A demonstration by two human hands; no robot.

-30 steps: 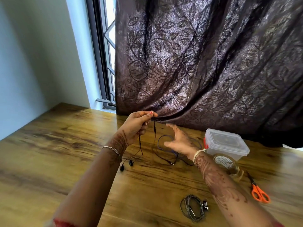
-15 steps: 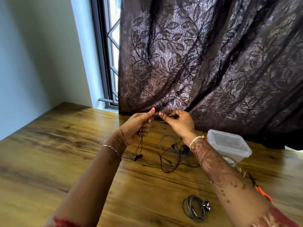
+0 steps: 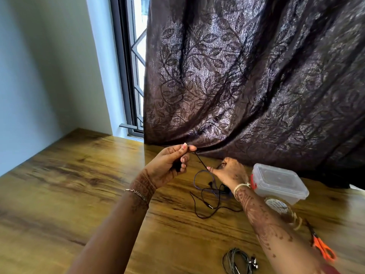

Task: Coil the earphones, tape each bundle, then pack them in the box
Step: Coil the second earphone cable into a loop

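Pinching 1 cord [image 3: 200,161] w/ fingers [image 3: 173,150], left hand [image 3: 166,169] & right hand [image 3: 231,173]; 1 bundle [image 3: 235,262], 1 box [image 3: 276,182].

Head-worn, close, down onto table [image 3: 59,194]

Left hand [image 3: 167,165], right hand [image 3: 229,172] pinch black earphone cord [image 3: 201,162] (taut between them).

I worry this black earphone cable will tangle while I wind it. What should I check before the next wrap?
1. Left hand pinches the black cable: ok.
2. Right hand holds the cable taut: ok.
3. Cable clear of the purple earphones: not ok, they lie crossed.
4. Tape roll nearby: ok.
5. Scissors nearby: ok.
6. Box open: not ok, closed.
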